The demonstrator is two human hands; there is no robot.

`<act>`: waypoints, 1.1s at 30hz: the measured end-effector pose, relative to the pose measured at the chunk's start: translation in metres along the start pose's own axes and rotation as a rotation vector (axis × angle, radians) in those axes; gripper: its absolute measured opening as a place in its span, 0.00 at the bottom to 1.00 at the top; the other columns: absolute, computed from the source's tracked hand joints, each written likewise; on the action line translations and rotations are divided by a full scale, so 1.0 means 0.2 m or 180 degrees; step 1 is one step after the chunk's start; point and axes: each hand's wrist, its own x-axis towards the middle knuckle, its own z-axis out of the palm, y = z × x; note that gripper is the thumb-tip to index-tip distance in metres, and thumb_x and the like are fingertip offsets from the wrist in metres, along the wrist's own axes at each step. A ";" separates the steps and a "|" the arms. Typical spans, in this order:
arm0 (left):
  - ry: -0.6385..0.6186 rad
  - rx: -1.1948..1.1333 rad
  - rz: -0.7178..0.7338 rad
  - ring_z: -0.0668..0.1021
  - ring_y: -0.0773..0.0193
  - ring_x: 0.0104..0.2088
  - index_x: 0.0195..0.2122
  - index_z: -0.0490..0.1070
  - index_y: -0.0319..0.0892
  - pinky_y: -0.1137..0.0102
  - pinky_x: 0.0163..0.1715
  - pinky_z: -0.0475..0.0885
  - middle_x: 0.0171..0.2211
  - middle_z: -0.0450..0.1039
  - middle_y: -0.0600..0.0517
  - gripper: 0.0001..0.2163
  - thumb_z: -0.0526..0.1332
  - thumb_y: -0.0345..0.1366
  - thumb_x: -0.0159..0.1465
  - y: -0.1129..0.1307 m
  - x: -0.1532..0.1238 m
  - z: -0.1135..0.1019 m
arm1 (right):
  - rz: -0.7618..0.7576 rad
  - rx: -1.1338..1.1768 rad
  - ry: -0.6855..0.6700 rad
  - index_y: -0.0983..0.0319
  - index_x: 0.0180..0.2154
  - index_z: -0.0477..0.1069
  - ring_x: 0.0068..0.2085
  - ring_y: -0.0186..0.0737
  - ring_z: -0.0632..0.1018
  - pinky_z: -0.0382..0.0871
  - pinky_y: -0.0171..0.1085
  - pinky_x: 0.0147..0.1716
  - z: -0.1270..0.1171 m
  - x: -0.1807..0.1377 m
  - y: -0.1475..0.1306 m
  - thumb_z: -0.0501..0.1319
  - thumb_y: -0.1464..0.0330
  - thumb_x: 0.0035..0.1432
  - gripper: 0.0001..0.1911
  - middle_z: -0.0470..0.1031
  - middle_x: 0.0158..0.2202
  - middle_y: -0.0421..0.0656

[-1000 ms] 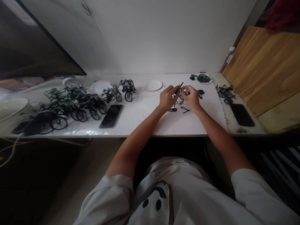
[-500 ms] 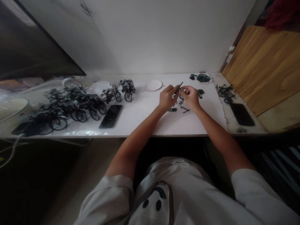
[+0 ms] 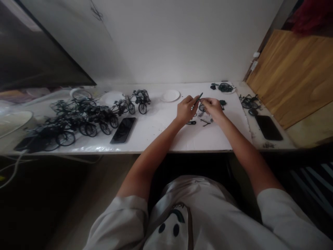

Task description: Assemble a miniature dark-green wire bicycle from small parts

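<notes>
The fingers (image 3: 191, 101) of the left hand (image 3: 185, 110) pinch a thin dark stick (image 3: 200, 96). The stick pokes up toward 1 o'clock, above the tabletop (image 3: 161, 128). The right hand (image 3: 213, 107) sits just beside it at 3 o'clock. Its fingers (image 3: 206, 101) are bunched close near the stick, but I cannot tell if they pinch anything. A small dark part (image 3: 201, 107) shows between the two hands. Little black bits (image 3: 205, 121) lie on the tabletop at 6 o'clock of the hands. At 10 o'clock is a white round dish (image 3: 170, 95). Far off at 9 o'clock are a black phone (image 3: 123, 129) and many toy bicycles (image 3: 78, 121). At 3 o'clock lies another phone (image 3: 269, 127).
</notes>
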 end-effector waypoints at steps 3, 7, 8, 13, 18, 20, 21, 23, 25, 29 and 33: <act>0.0036 -0.0042 -0.0083 0.78 0.62 0.37 0.63 0.79 0.43 0.67 0.37 0.70 0.40 0.78 0.44 0.21 0.53 0.45 0.80 0.01 0.00 0.00 | -0.0909 -0.0763 0.0451 0.60 0.34 0.77 0.24 0.32 0.60 0.54 0.36 0.26 0.02 -0.02 0.01 0.70 0.60 0.59 0.10 0.59 0.21 0.32; 0.0125 -0.0031 -0.0075 0.78 0.62 0.36 0.62 0.79 0.40 0.68 0.36 0.70 0.39 0.78 0.44 0.22 0.53 0.46 0.80 0.01 0.01 0.00 | -0.1546 -0.1374 0.0604 0.59 0.36 0.76 0.23 0.34 0.60 0.55 0.37 0.28 0.03 -0.03 0.05 0.65 0.64 0.64 0.06 0.58 0.20 0.31; 0.0124 -0.0033 -0.0068 0.78 0.62 0.36 0.62 0.79 0.40 0.67 0.36 0.70 0.39 0.78 0.43 0.22 0.53 0.45 0.80 0.01 0.01 0.00 | -0.1596 -0.1482 0.0606 0.59 0.37 0.76 0.23 0.33 0.60 0.55 0.37 0.29 0.03 -0.03 0.06 0.65 0.64 0.65 0.06 0.57 0.20 0.31; 0.0057 -0.0127 -0.0044 0.79 0.62 0.37 0.63 0.78 0.39 0.67 0.38 0.72 0.39 0.78 0.44 0.20 0.56 0.43 0.79 0.02 0.00 -0.01 | -0.1719 -0.1893 0.0658 0.59 0.39 0.77 0.23 0.33 0.61 0.55 0.36 0.30 0.01 -0.01 0.08 0.64 0.64 0.65 0.05 0.57 0.20 0.31; 0.0149 -0.0198 -0.0016 0.79 0.64 0.36 0.61 0.79 0.39 0.68 0.38 0.73 0.39 0.79 0.46 0.18 0.58 0.40 0.77 0.02 0.01 -0.01 | -0.1774 -0.1876 0.0618 0.60 0.40 0.77 0.23 0.33 0.60 0.55 0.37 0.29 0.01 -0.01 0.08 0.63 0.62 0.68 0.09 0.57 0.21 0.31; 0.0136 -0.0219 -0.0011 0.79 0.64 0.35 0.60 0.79 0.39 0.68 0.38 0.74 0.39 0.79 0.46 0.17 0.59 0.38 0.76 0.02 0.01 0.00 | -0.1701 -0.1818 0.0609 0.60 0.40 0.77 0.23 0.33 0.61 0.55 0.37 0.29 0.01 -0.01 0.08 0.64 0.62 0.67 0.08 0.57 0.21 0.31; 0.0125 -0.0227 -0.0011 0.79 0.64 0.35 0.59 0.80 0.39 0.68 0.38 0.74 0.39 0.79 0.46 0.16 0.59 0.37 0.75 0.02 0.01 0.00 | -0.1641 -0.1764 0.0606 0.60 0.39 0.77 0.23 0.34 0.61 0.56 0.37 0.29 0.02 -0.01 0.08 0.64 0.63 0.67 0.08 0.56 0.21 0.31; 0.0106 -0.0233 -0.0001 0.79 0.64 0.35 0.59 0.79 0.38 0.68 0.39 0.74 0.39 0.79 0.46 0.16 0.59 0.36 0.75 0.02 0.01 0.01 | -0.1512 -0.1607 0.0579 0.60 0.39 0.77 0.24 0.34 0.61 0.56 0.37 0.29 0.02 -0.01 0.08 0.64 0.64 0.66 0.07 0.56 0.21 0.31; 0.0082 -0.0217 0.0032 0.80 0.63 0.36 0.60 0.79 0.37 0.67 0.40 0.75 0.39 0.79 0.45 0.17 0.59 0.37 0.75 0.02 0.00 0.01 | -0.1430 -0.1490 0.0571 0.60 0.39 0.77 0.24 0.34 0.62 0.57 0.36 0.29 0.02 -0.01 0.08 0.64 0.64 0.65 0.06 0.56 0.21 0.31; 0.0052 -0.0109 0.0101 0.80 0.62 0.38 0.63 0.77 0.36 0.67 0.41 0.75 0.39 0.78 0.44 0.19 0.57 0.37 0.77 0.00 0.00 0.02 | -0.1351 -0.1499 0.0569 0.61 0.39 0.77 0.24 0.34 0.62 0.57 0.36 0.29 0.02 -0.01 0.07 0.64 0.65 0.65 0.06 0.57 0.21 0.31; 0.0032 -0.0001 0.0111 0.80 0.62 0.38 0.64 0.77 0.36 0.67 0.40 0.74 0.39 0.78 0.44 0.19 0.56 0.38 0.77 0.00 0.00 0.03 | -0.1241 -0.1369 0.0532 0.62 0.38 0.77 0.23 0.34 0.61 0.57 0.37 0.28 0.03 -0.03 0.05 0.65 0.65 0.65 0.06 0.59 0.20 0.31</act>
